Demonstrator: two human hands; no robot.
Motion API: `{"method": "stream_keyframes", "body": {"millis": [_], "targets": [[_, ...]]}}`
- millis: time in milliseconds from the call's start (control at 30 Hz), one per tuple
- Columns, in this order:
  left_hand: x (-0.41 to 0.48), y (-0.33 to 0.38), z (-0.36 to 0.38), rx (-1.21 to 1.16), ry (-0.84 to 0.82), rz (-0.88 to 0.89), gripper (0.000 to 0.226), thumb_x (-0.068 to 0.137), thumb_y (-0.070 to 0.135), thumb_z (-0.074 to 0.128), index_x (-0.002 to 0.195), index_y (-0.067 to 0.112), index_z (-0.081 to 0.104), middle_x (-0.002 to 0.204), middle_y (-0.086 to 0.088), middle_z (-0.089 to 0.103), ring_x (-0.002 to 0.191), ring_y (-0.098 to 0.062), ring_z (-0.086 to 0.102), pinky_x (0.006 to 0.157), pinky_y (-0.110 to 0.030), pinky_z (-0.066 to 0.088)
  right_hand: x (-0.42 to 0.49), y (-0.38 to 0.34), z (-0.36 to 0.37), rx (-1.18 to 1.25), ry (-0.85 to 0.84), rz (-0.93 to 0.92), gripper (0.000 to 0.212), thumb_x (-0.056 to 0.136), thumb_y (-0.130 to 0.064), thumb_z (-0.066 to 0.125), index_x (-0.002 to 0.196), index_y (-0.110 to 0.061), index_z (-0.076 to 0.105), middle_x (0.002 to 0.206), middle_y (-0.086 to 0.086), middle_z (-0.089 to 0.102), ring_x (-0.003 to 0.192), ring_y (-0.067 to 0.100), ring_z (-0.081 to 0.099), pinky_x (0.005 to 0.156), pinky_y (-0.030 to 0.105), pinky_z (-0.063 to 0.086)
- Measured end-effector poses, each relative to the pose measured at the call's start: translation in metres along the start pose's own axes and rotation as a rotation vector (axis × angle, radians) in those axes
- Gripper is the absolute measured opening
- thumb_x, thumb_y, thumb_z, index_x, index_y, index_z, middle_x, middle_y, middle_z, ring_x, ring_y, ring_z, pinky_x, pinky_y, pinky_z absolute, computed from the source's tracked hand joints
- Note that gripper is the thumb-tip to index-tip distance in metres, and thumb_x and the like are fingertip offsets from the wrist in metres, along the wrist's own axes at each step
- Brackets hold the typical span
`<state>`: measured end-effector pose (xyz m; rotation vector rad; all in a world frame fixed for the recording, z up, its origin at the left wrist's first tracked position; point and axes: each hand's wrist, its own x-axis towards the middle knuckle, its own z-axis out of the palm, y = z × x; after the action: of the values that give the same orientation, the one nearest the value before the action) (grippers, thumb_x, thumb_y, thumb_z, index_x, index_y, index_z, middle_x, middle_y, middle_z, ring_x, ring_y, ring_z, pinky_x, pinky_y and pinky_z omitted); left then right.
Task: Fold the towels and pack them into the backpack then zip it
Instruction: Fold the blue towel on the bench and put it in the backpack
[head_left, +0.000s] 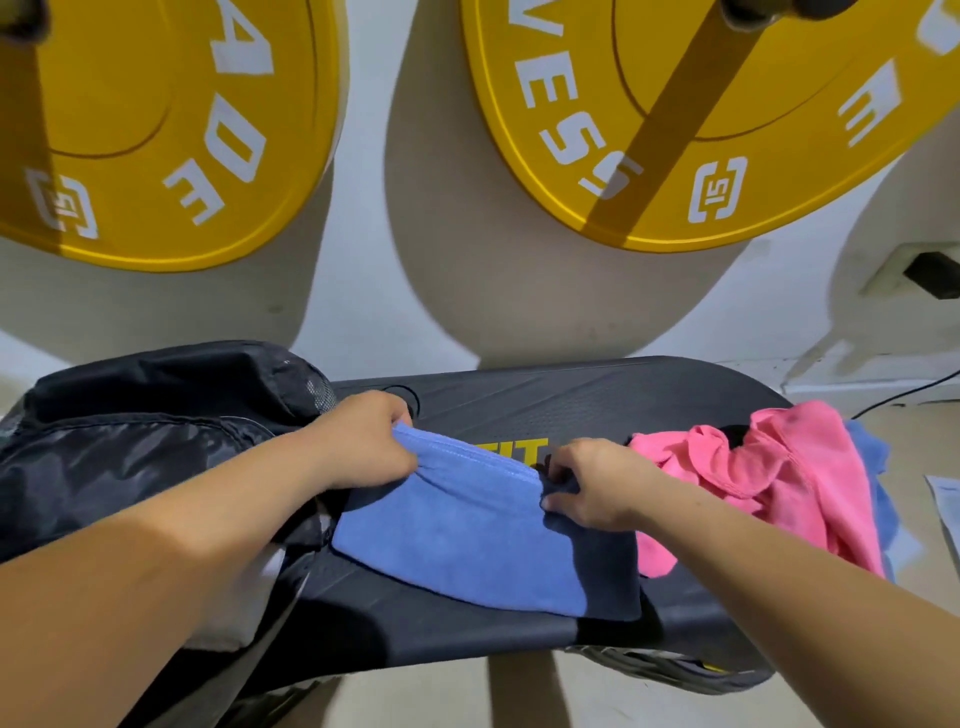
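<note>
A blue towel (467, 535) lies partly folded on the black bench (597, 395). My left hand (358, 441) grips its far left corner, lifted a little off the bench. My right hand (597, 483) pinches the towel's far right corner. A black backpack (145, 431) rests on the bench's left end, under my left forearm. A crumpled pink towel (769, 478) sits at the bench's right end, with another blue towel (878, 467) showing behind and under it.
Two large yellow weight plates (156, 130) (701, 119) hang on the white wall just beyond the bench. A wall socket with a black plug (930, 275) and a cable are at the right. Pale floor shows below the bench.
</note>
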<state>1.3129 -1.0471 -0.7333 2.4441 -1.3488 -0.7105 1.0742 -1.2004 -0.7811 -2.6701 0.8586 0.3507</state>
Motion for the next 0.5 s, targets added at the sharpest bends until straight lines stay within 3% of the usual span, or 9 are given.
{"method": "stream_keyframes", "body": {"millis": [100, 167, 267, 367, 500], "targets": [[0.012, 0.006, -0.009, -0.168, 0.12, -0.037, 0.005, 0.076, 0.012, 0.061, 0.079, 0.008, 0.058, 0.068, 0.003, 0.055, 0.063, -0.019, 0.048, 0.057, -0.027, 0.038, -0.004, -0.009, 0.0, 0.025, 0.006, -0.038, 0.028, 0.082, -0.04, 0.064, 0.07, -0.024, 0.045, 0.089, -0.002, 0.051, 0.089, 0.024, 0.052, 0.08, 0.033, 0.05], [0.028, 0.008, -0.014, -0.073, 0.143, -0.007, 0.007, 0.08, 0.008, 0.056, 0.083, 0.014, 0.058, 0.078, 0.001, 0.063, 0.074, -0.023, 0.059, 0.063, -0.031, 0.047, -0.007, -0.016, -0.003, 0.169, -0.009, -0.002, 0.029, 0.079, -0.035, 0.063, 0.065, -0.02, 0.043, 0.074, -0.003, 0.053, 0.073, 0.021, 0.052, 0.068, 0.032, 0.05], [0.061, 0.012, -0.025, 0.151, 0.144, 0.054, 0.017, 0.084, 0.01, 0.052, 0.098, 0.017, 0.058, 0.097, -0.003, 0.066, 0.094, -0.03, 0.063, 0.082, -0.041, 0.055, -0.008, -0.029, -0.005, 0.527, -0.004, 0.062, 0.029, 0.078, -0.026, 0.066, 0.061, -0.019, 0.042, 0.058, -0.008, 0.044, 0.054, 0.012, 0.042, 0.048, 0.022, 0.037], [0.089, 0.033, -0.033, 0.285, 0.12, 0.139, 0.022, 0.089, 0.015, 0.058, 0.111, 0.019, 0.059, 0.105, -0.001, 0.065, 0.096, -0.028, 0.06, 0.088, -0.041, 0.052, -0.003, -0.033, 0.002, 0.736, 0.052, 0.17, 0.029, 0.077, -0.024, 0.068, 0.062, -0.02, 0.043, 0.063, -0.004, 0.05, 0.06, 0.016, 0.046, 0.056, 0.026, 0.04], [0.113, 0.055, -0.022, 0.379, 0.142, 0.177, 0.047, 0.092, 0.018, 0.061, 0.137, 0.026, 0.048, 0.128, -0.002, 0.062, 0.114, -0.029, 0.059, 0.094, -0.046, 0.052, -0.002, -0.01, 0.012, 0.474, 0.223, 0.287, 0.021, 0.087, -0.031, 0.066, 0.079, -0.022, 0.049, 0.078, -0.007, 0.057, 0.081, 0.023, 0.059, 0.066, 0.031, 0.041]]}}
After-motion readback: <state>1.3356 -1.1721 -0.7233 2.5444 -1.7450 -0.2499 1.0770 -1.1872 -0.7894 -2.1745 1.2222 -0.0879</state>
